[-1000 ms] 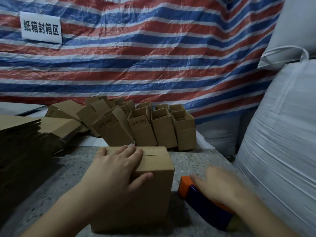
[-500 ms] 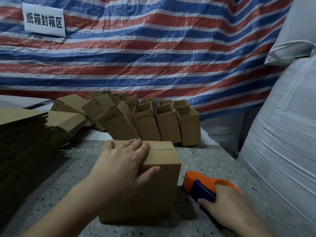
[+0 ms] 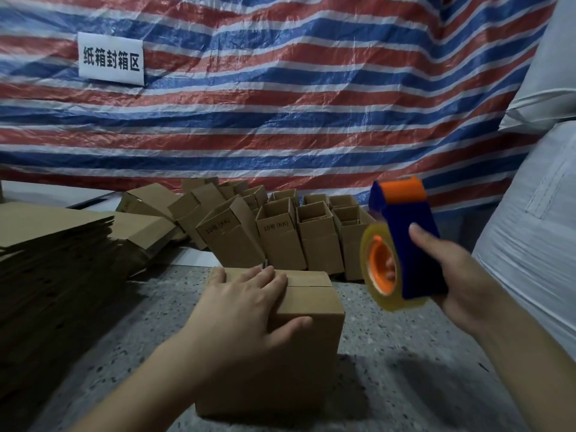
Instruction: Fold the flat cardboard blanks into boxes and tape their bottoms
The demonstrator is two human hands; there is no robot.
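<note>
A folded cardboard box [image 3: 307, 347] stands on the speckled table [image 3: 405, 385], its closed flaps facing up with the seam showing. My left hand [image 3: 246, 307] lies flat on top, fingers spread over the flaps and thumb down the near side. To the right, lifted off the table, my right hand [image 3: 458, 275] grips a blue and orange tape dispenser [image 3: 402, 241] loaded with a clear tape roll. A tall stack of flat cardboard blanks [image 3: 53, 275] sits at the left.
Several folded open boxes [image 3: 280, 238] stand and lean at the back of the table, against a red, white and blue striped tarp [image 3: 296, 104] bearing a white sign [image 3: 110, 59]. Big white woven sacks [image 3: 536, 229] crowd the right side.
My right hand has taken the tape dispenser off the table and raised it beside the box. The left hand keeps pressing on the box top. The camera tilted up a little.
</note>
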